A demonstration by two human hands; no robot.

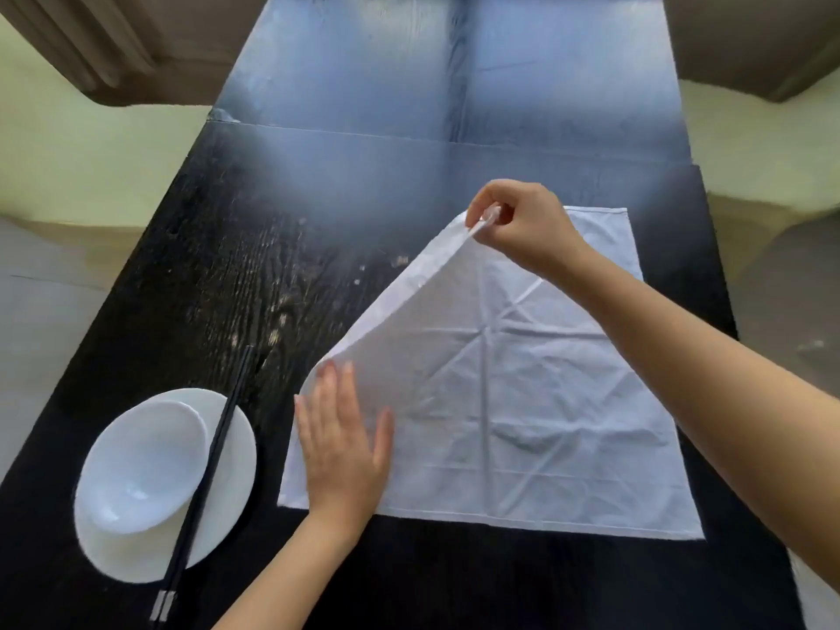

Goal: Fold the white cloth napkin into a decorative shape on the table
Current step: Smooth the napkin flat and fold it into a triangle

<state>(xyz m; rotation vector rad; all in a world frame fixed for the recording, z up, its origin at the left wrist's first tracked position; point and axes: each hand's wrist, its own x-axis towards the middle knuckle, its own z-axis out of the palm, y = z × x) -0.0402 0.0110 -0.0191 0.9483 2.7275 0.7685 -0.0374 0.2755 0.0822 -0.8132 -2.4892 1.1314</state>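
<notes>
A creased white cloth napkin [522, 402] lies spread on the dark wooden table [254, 266]. Its far left corner is lifted off the table and drawn toward the middle, so the left side curls up in a diagonal flap. My right hand [522, 225] pinches that raised corner between thumb and fingers above the napkin's far part. My left hand [341, 443] lies flat with straight fingers on the napkin's near left part, pressing it down at the foot of the flap.
A white bowl [141, 461] sits on a white plate [227, 493] at the near left, with black chopsticks [209, 475] laid across the plate's right side. Brown upholstered seats stand at the far left and far right beside the table.
</notes>
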